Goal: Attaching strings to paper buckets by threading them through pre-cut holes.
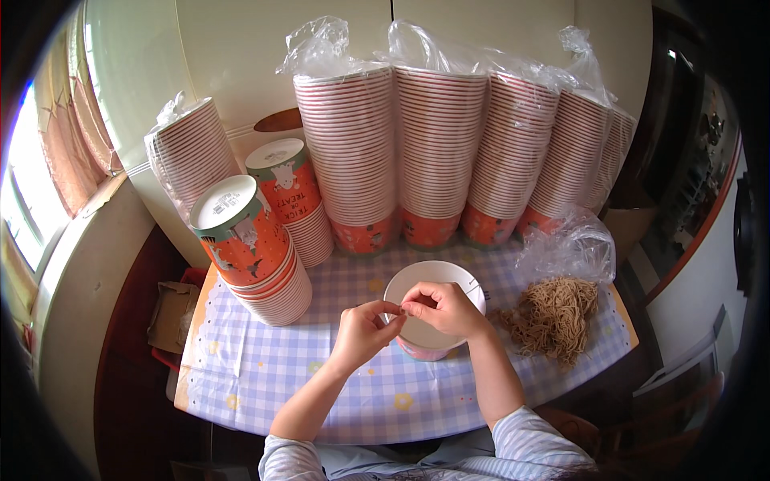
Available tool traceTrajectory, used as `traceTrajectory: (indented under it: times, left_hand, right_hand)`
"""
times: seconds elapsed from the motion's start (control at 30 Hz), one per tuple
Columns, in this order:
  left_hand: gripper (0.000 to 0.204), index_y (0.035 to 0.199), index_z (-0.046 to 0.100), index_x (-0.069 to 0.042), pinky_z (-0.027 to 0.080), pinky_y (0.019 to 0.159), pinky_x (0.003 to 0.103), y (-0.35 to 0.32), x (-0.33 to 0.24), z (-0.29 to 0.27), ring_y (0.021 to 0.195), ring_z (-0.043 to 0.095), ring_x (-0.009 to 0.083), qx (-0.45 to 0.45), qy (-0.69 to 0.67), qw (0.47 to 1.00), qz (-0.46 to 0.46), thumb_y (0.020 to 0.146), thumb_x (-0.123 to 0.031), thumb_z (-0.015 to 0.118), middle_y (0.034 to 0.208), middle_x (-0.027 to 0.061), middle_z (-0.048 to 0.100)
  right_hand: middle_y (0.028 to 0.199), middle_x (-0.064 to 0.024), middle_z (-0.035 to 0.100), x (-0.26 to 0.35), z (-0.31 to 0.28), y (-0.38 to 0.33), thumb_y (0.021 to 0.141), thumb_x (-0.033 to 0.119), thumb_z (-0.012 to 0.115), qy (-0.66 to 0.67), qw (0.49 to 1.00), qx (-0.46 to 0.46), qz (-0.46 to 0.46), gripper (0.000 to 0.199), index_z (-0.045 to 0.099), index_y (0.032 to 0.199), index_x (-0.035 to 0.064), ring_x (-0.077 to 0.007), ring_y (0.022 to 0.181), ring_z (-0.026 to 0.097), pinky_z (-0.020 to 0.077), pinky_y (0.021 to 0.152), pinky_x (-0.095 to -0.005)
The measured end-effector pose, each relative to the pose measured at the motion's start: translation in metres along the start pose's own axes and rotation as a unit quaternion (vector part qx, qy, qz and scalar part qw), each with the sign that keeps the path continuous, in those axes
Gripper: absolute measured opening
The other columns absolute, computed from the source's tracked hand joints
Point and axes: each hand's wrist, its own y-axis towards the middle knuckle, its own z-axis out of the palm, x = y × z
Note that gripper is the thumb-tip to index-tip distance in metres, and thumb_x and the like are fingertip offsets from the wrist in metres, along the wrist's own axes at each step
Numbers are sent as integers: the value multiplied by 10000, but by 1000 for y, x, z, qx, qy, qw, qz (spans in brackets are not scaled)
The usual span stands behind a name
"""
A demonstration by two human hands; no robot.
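Observation:
A paper bucket with a white inside stands upright on the table in front of me, its mouth facing up. Over its opening, my left hand and my right hand meet with thumbs and fingertips pinched together. Whatever they pinch is too small to make out. By the bucket's right rim, a thin dark line shows beside my right hand; its kind is unclear. Right of the bucket lies a tangled heap of tan cords, with a crumpled clear plastic bag behind it.
Tall nested stacks of paper buckets in clear plastic line the table's back. Two upside-down stacks of orange buckets stand at the left, near another wrapped stack. A blue checked tablecloth covers the table. A cardboard box sits beyond its left edge.

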Motion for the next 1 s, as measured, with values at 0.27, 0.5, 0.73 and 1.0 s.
traceTrajectory:
  times: [0.27, 0.5, 0.73, 1.0]
  left_hand:
    - [104, 832, 583, 17, 450, 487, 203, 2, 5, 8, 542, 570, 64, -17, -109, 994, -10, 783, -71, 610, 710, 56, 626]
    - [61, 832, 541, 37, 438, 588, 175, 6, 18, 7, 663, 548, 55, -28, -202, 978, 45, 797, -12, 550, 738, 38, 594]
    - [55, 822, 555, 22, 415, 557, 161, 6, 19, 10, 636, 509, 16, -42, -163, 985, 43, 803, -28, 568, 700, -1, 576]
    - [53, 818, 562, 14, 388, 538, 158, 6, 18, 13, 614, 482, 9, -55, -160, 984, 54, 807, -31, 587, 680, -24, 560]
  right_hand:
    - [778, -29, 624, -5, 0, 0, 823, 46, 581, 12, 1000, -8, 10, 67, 602, 856, -8, -82, 734, 576, 473, 662, -220]
    - [805, -30, 625, -5, 0, 0, 824, 45, 573, -5, 1000, -1, 6, 84, 608, 877, -9, -78, 754, 571, 467, 683, -220]
    - [796, -23, 624, -2, 0, 0, 815, 50, 585, -7, 1000, -8, 4, 82, 611, 870, -4, -77, 737, 570, 468, 676, -219]
    - [761, -8, 606, -3, -1, 0, 808, 44, 591, -7, 1000, -15, -2, 50, 590, 840, 5, -62, 717, 561, 466, 657, -212]
